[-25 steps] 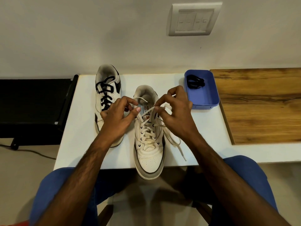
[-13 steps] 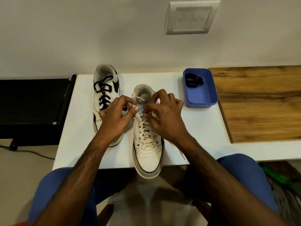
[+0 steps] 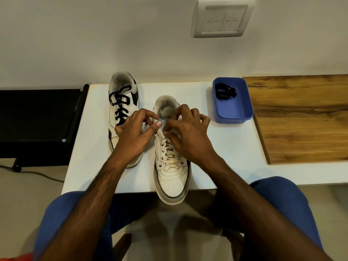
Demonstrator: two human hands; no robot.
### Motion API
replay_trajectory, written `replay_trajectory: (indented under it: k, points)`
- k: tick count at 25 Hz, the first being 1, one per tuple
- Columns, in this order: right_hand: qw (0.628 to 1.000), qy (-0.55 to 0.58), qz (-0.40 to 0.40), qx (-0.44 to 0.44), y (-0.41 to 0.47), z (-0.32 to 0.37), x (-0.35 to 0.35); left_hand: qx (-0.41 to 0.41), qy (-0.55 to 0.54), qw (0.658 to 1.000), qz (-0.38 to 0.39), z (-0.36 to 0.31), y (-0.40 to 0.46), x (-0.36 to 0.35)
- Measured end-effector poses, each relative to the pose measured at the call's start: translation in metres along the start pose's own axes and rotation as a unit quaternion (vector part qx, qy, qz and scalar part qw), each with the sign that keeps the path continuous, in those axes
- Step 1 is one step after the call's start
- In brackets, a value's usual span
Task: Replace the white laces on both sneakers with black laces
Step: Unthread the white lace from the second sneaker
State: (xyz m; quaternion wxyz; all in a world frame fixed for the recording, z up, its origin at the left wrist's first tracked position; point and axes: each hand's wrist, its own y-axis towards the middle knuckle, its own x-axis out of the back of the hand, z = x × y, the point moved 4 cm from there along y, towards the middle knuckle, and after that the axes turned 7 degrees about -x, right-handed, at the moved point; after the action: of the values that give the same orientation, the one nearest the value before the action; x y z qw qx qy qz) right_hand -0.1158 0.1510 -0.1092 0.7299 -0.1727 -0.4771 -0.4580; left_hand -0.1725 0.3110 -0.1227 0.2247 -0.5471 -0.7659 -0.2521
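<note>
Two white sneakers stand on the white table (image 3: 226,147). The left sneaker (image 3: 120,102) carries black laces. The right sneaker (image 3: 171,178) has a white lace (image 3: 166,147), and its toe juts over the table's front edge. My left hand (image 3: 134,134) pinches the white lace at the upper left eyelets. My right hand (image 3: 188,136) pinches the lace at the top of the tongue, fingers curled over it. A spare black lace (image 3: 225,92) lies coiled in a blue tray (image 3: 233,113) to the right.
A wooden board (image 3: 305,117) adjoins the table on the right. A black stand (image 3: 37,121) sits left of the table, with a cable on the floor. A switch plate (image 3: 223,17) is on the wall. My blue-clad knees are below the table edge.
My right hand has moved left and down onto the sneaker's tongue, close to my left hand. The loose lace end that hung to the right is no longer seen.
</note>
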Motion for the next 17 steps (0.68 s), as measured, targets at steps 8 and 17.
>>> replay_trajectory:
  k: [8, 17]
  points:
    - [0.995, 0.077, -0.049, -0.042, 0.001, -0.015, 0.022, -0.001, -0.012, 1.000, 0.005, -0.001, -0.001, 0.000]
    - [0.988, 0.129, -0.062, -0.059, 0.001, -0.017, 0.024, 0.002, 0.004, 1.000, 0.010, -0.003, -0.002, 0.001]
